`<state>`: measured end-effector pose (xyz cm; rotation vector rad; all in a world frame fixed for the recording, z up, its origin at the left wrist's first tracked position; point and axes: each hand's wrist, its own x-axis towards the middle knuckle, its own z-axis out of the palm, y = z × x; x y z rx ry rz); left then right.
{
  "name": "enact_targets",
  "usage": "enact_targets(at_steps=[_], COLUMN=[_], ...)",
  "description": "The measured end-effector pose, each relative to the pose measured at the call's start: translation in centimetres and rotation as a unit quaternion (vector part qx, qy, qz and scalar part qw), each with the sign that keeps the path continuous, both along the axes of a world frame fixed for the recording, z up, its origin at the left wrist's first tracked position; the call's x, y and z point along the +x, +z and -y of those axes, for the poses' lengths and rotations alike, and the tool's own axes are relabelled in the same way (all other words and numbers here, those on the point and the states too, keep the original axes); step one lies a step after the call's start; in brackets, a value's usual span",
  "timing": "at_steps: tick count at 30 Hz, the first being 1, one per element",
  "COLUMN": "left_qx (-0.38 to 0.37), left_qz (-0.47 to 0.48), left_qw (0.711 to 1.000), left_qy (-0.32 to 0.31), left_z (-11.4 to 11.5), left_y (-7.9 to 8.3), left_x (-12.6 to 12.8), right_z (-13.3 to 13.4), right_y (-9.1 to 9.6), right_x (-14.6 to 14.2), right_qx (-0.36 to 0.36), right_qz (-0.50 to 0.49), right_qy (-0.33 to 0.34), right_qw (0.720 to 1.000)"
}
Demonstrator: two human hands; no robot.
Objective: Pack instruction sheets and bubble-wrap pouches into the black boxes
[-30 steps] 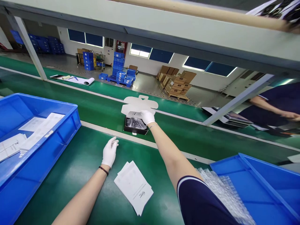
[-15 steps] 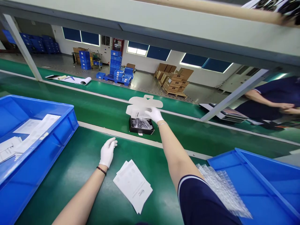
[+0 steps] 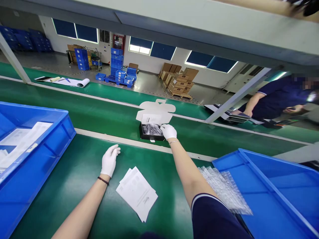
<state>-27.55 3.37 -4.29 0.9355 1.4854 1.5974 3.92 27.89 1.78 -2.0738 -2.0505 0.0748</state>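
An open black box (image 3: 152, 137) with a white inner lid stands on the green conveyor. Inside it lies something dark in clear plastic wrap (image 3: 152, 129). A white booklet (image 3: 151, 119) rests against the raised lid (image 3: 159, 107). My right hand (image 3: 169, 131), in a white glove, has its fingers closed at the box's right edge. My left hand (image 3: 109, 160), also gloved, hovers over or rests on the green worktop with fingers loosely stretched, holding nothing. Just right of it lies a small stack of white booklets (image 3: 137, 193).
A blue bin with papers (image 3: 50, 142) stands at left, another blue bin (image 3: 271, 186) at right. Bubble-wrap bags (image 3: 224, 189) hang at the right bin's edge. A grey post (image 3: 236, 96) rises beyond the conveyor; a co-worker (image 3: 276, 96) is behind it.
My right hand has moved from the booklet at the lid down to the box's right edge. My left hand keeps its pose. The view has shifted slightly, and the co-worker's arms have moved.
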Motion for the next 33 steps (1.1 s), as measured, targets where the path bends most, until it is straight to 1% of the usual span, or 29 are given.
enact_targets(at_steps=[6,9,12,14,15,17,18,19,20,21,22,23,24,25,28,30,33], left_qx=[0.002,0.008,0.008,0.011,0.015,0.019,0.017,0.013,0.008,0.003,-0.002,-0.006,-0.01,-0.012,0.009,0.044,0.069], left_qz=[-0.001,-0.002,-0.001,0.004,0.004,-0.002,-0.007,-0.011,-0.017,-0.023,-0.032,-0.041,-0.053,-0.067,-0.125,-0.161,-0.153], left_qw=[1.0,1.0,1.0,1.0,1.0,1.0,1.0,1.0,1.0,1.0,0.999,0.998,0.997,0.995,0.979,0.958,0.931], left_qy=[-0.002,-0.008,-0.008,-0.006,-0.005,-0.008,-0.011,-0.013,-0.016,-0.02,-0.027,-0.039,-0.054,-0.075,-0.163,-0.232,-0.325], left_z=[0.1,0.0,-0.1,0.0,0.1,0.1,0.1,0.1,0.1,0.1,0.2,0.3,0.3,0.4,1.0,1.7,3.4], left_y=[0.3,0.2,0.3,0.6,0.7,0.9,0.9,0.9,0.8,0.8,0.7,0.7,0.7,0.7,1.3,2.1,3.4], left_x=[0.0,0.0,-0.1,-0.1,-0.1,-0.1,0.0,0.0,0.0,0.0,0.0,0.0,-0.1,-0.1,0.1,1.0,2.9], right_z=[-1.1,-0.8,1.0,3.7,5.7,10.9,14.0,17.3,20.5,23.4,25.8,27.6,28.7,29.1,28.5,27.9,28.4], right_y=[0.3,1.3,2.6,3.0,2.9,2.2,1.7,1.2,0.7,0.1,-0.4,-0.8,-1.2,-1.5,-1.7,-1.2,-0.3], right_x=[1.3,1.8,2.2,2.0,1.5,0.0,-1.1,-2.2,-3.3,-4.3,-5.1,-5.6,-5.8,-5.7,-4.7,-4.3,-4.7], right_qx=[-0.027,-0.035,-0.026,0.007,0.025,0.023,-0.018,-0.077,-0.143,-0.178,-0.197,-0.219,-0.231,-0.235,-0.198,-0.185,-0.237], right_qz=[-0.005,-0.013,-0.012,-0.01,-0.016,-0.044,-0.066,-0.081,-0.084,-0.078,-0.075,-0.089,-0.111,-0.142,-0.263,-0.334,-0.389], right_qy=[-0.07,-0.061,-0.047,-0.058,-0.051,0.01,0.073,0.137,0.182,0.211,0.214,0.201,0.183,0.163,0.124,0.126,0.176], right_qw=[0.997,0.997,0.998,0.998,0.998,0.999,0.995,0.984,0.969,0.958,0.954,0.951,0.949,0.948,0.936,0.915,0.872])
